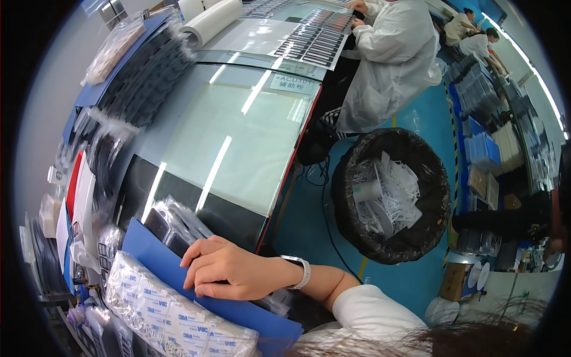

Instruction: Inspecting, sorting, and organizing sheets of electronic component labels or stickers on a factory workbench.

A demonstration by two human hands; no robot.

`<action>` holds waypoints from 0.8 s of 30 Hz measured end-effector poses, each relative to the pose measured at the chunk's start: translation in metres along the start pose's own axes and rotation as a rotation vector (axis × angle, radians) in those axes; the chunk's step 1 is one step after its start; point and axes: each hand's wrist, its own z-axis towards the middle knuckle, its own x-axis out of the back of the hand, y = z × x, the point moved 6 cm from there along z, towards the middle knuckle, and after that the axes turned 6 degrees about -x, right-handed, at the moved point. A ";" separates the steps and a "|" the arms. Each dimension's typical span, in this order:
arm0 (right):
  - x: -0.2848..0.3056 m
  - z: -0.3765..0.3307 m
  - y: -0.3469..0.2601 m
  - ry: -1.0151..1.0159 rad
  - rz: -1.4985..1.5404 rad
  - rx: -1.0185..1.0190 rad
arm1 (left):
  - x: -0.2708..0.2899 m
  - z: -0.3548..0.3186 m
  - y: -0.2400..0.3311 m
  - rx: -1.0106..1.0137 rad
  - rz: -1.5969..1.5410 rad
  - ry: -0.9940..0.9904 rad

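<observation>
My right hand (229, 271) reaches in from the lower right, with a pale band on its wrist. Its fingers are loosely bent and a little apart over a blue board (148, 241), and nothing shows between them. Whether the fingertips press on the board cannot be made out. Against the board's near face lies a clear bag of white pads with blue print (178, 315). Behind its far edge, next to my knuckles, are dark flat parts in clear plastic bags (172, 223). My left hand is out of view.
A glass-topped table (244, 131) stretches ahead, a white roll (211, 24) at its far end. Bagged dark parts (143, 77) are stacked at left. A black-lined bin (389, 253) holds white scraps. A person in a white coat (392, 59) handles printed sheets (315, 38).
</observation>
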 end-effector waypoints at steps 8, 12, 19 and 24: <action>-0.001 -0.001 0.006 -0.014 -0.020 -0.030 | -0.015 -0.011 -0.021 0.040 -0.020 -0.051; -0.002 -0.001 0.006 -0.025 -0.020 -0.049 | -0.023 -0.016 -0.029 0.054 -0.029 -0.074; -0.001 0.001 0.004 -0.043 -0.047 -0.050 | -0.039 -0.022 -0.042 0.070 -0.052 -0.104; -0.006 0.009 0.001 -0.051 -0.047 -0.016 | -0.031 -0.026 -0.038 0.042 -0.057 -0.043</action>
